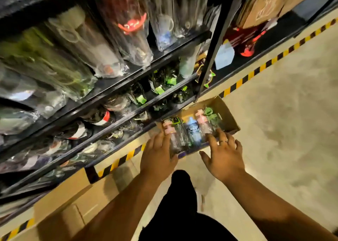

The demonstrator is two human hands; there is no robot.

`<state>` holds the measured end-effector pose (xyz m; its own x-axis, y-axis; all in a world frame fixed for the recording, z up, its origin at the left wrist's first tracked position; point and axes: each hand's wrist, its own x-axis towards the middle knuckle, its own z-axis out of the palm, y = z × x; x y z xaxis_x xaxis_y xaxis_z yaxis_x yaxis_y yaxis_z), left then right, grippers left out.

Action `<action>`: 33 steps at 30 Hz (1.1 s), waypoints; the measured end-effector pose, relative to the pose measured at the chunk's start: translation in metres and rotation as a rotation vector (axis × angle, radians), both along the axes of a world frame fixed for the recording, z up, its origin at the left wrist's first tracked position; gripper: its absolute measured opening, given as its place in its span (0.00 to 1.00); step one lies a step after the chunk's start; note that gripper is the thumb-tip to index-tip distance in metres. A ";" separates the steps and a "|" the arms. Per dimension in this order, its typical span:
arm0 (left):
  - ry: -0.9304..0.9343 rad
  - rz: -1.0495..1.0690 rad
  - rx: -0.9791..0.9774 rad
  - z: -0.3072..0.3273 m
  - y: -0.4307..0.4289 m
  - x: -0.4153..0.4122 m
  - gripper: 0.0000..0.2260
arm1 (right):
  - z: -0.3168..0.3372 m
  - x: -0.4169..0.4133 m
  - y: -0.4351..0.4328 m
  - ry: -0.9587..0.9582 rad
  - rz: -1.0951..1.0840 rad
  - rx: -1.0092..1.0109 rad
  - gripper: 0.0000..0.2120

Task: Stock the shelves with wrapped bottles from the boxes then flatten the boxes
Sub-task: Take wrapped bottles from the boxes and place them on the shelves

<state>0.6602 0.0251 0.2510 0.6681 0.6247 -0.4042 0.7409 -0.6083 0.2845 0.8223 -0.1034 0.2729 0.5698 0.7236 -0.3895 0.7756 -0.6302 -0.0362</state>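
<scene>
Concrete floor by the shelves: our left hand and right hand, fingers spread, touch wrapped bottles in the box at 12 o'clock.

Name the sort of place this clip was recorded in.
Probably a stockroom or warehouse aisle: metal shelving packed with plastic-wrapped bottles, yellow-and-black hazard tape along the concrete floor, and an open cardboard box of bottles.

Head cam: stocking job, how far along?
Done: the shelves already carry many wrapped bottles. In hand: left hand and right hand, both open, reach into the open box. Left: the boxed bottles need shelving; that box and the larger box are unflattened.
</scene>
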 end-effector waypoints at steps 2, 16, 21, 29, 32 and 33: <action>0.047 -0.002 -0.034 -0.047 0.016 0.014 0.34 | -0.036 0.012 0.020 0.057 0.014 -0.030 0.30; 0.020 0.159 -0.141 -0.370 0.055 0.008 0.28 | -0.401 0.010 0.135 0.557 -0.151 -0.139 0.32; 0.108 0.207 -0.106 -0.441 0.046 -0.023 0.31 | -0.493 -0.016 0.151 0.628 -0.333 -0.169 0.39; 0.117 0.395 -0.180 -0.447 0.034 -0.043 0.30 | -0.527 -0.030 0.162 0.572 -0.461 -0.065 0.39; 0.109 0.427 -0.226 -0.442 0.037 -0.033 0.30 | -0.521 -0.025 0.160 0.596 -0.469 -0.071 0.41; 0.095 0.446 -0.232 -0.442 0.038 -0.030 0.29 | -0.521 -0.022 0.158 0.623 -0.480 -0.067 0.41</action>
<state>0.6306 0.0630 -0.1913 0.3104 0.7273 -0.6122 0.9432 -0.1554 0.2936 0.8007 0.0543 -0.2482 0.4762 0.4173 -0.7740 0.2674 -0.9072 -0.3247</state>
